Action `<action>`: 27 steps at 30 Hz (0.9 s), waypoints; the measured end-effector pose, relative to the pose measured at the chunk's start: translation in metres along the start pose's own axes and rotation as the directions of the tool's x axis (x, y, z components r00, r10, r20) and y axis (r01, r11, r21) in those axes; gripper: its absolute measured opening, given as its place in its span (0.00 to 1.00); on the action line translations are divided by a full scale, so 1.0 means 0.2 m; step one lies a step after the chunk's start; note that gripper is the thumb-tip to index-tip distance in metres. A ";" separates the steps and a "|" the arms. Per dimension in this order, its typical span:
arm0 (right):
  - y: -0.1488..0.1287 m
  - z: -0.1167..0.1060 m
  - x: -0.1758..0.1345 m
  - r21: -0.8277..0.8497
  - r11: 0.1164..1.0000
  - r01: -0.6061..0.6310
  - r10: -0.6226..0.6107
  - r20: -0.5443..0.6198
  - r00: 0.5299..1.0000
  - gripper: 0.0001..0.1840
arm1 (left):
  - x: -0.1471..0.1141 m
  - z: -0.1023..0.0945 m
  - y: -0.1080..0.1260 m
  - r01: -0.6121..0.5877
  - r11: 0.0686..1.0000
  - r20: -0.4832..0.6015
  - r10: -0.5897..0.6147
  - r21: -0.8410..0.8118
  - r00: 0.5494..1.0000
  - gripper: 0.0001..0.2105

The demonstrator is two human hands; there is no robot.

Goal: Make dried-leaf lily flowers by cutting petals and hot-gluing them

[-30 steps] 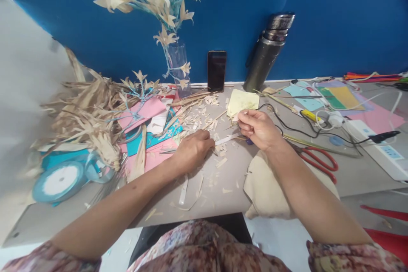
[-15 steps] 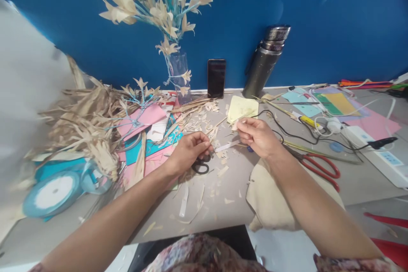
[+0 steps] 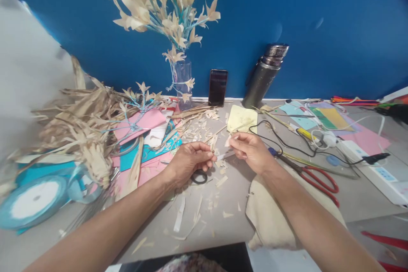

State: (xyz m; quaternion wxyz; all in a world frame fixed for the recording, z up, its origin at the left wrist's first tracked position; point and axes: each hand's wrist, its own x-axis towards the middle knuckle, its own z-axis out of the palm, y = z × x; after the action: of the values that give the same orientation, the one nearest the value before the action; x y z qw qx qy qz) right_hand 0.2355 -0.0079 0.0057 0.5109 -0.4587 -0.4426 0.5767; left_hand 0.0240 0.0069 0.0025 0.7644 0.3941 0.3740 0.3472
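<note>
My left hand point(image 3: 193, 161) is closed in a pinch over the middle of the table. A pale husk piece point(image 3: 213, 142) shows just beyond its fingertips; I cannot tell whether it is held. Thumb and index finger of my right hand point(image 3: 250, 149) pinch a small cream husk petal point(image 3: 227, 140). Between the hands runs a narrow white strip point(image 3: 225, 155), and whether it is held or lying there is unclear. Black-handled scissors point(image 3: 199, 177) lie partly hidden under my left hand. Red-handled shears point(image 3: 319, 180) rest beyond my right forearm.
Dried husks point(image 3: 73, 123), coloured paper and a blue ribbon roll point(image 3: 35, 199) crowd the left. A vase of husk flowers point(image 3: 183, 80), a phone point(image 3: 218, 87) and a flask point(image 3: 263, 78) stand along the wall. Cables and a power strip point(image 3: 371, 170) lie right; beige cloth point(image 3: 270, 212) lies in front.
The view has tilted up slightly, so the table sits lower in it. My right hand has come a little closer to my left. Both hands keep their pinch.
</note>
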 end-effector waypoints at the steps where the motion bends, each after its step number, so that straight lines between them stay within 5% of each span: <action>1: 0.00 0.00 0.00 0.000 1.000 0.001 -0.001 0.005 1.000 0.14 | 0.00 0.00 0.00 -0.012 1.000 -0.003 0.012 0.018 1.000 0.13; 11: -0.15 0.02 0.01 0.177 0.981 -0.080 0.094 -0.070 0.993 0.17 | -0.03 0.01 0.02 -0.219 0.934 -0.058 0.245 0.283 0.968 0.08; 15: -0.23 0.16 0.03 -0.039 0.997 0.064 -0.068 -0.136 0.988 0.18 | -0.04 0.02 0.04 -0.295 0.893 -0.022 0.322 0.340 0.947 0.07; 19: -0.17 0.29 0.13 -0.212 0.961 0.175 -0.224 -0.235 0.946 0.19 | -0.04 0.02 0.02 -0.318 0.866 -0.015 0.351 0.386 0.936 0.07; 27: -0.02 0.33 0.17 -0.439 0.857 0.270 -0.336 -0.079 0.939 0.13 | -0.04 0.00 -0.03 -0.315 0.867 -0.016 0.348 0.386 0.937 0.04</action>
State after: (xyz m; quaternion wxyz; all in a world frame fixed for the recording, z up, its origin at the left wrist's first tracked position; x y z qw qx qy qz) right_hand 0.1701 0.0231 0.0184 0.5164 -0.5252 -0.5830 0.3429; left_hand 0.0218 -0.0035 0.0004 0.5866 0.5768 0.3924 0.4113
